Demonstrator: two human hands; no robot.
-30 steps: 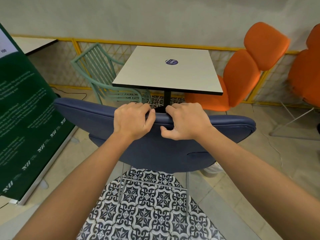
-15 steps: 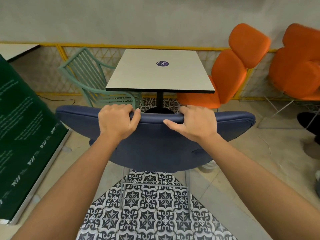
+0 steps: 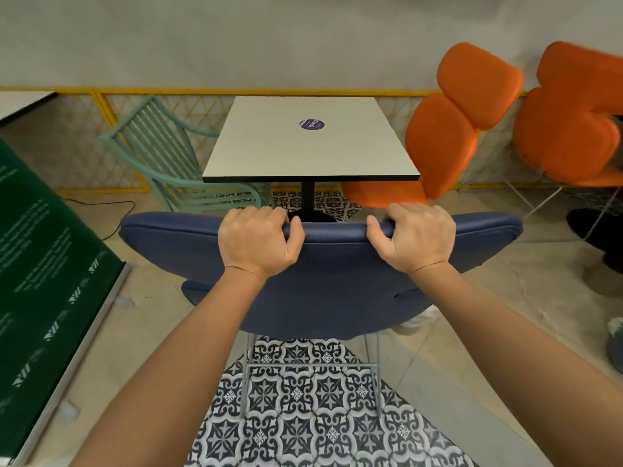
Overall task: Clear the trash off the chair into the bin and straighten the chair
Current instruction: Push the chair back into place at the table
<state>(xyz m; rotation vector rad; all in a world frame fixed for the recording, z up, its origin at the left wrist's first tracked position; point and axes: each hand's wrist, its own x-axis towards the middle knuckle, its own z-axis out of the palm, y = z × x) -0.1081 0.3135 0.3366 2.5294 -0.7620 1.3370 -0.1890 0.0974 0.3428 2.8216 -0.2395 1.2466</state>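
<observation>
- Both hands gripped the top edge of the navy chair's backrest: the left hand (image 3: 258,242) and the right hand (image 3: 416,237) each had fingers curled over the padded rim and a thumb pressed on the near face, with a stretch of rim between them.
- One navy chair (image 3: 330,284) stood directly in front of the person, with its wide, curved back in smooth, stitched upholstery. It rested on thin grey metal legs (image 3: 247,362) and faced the table.
- At far left, one dark green sign board (image 3: 43,264) with small white print leaned on the floor in a pale frame.
- One mint-green chair (image 3: 161,156) of slatted metal with curved armrests sat just left of the table.
- One square table (image 3: 303,156) had a matte off-white top with a dark edge and a single black post. One round purple sticker (image 3: 312,124) lay on it.
- Two orange chairs, the nearer orange chair (image 3: 441,143) beside the table and the farther orange chair (image 3: 569,129) at right, had rounded padded backs.
- Black-and-white patterned floor tiles (image 3: 303,419) lay under the navy chair, with plain beige floor on either side.
</observation>
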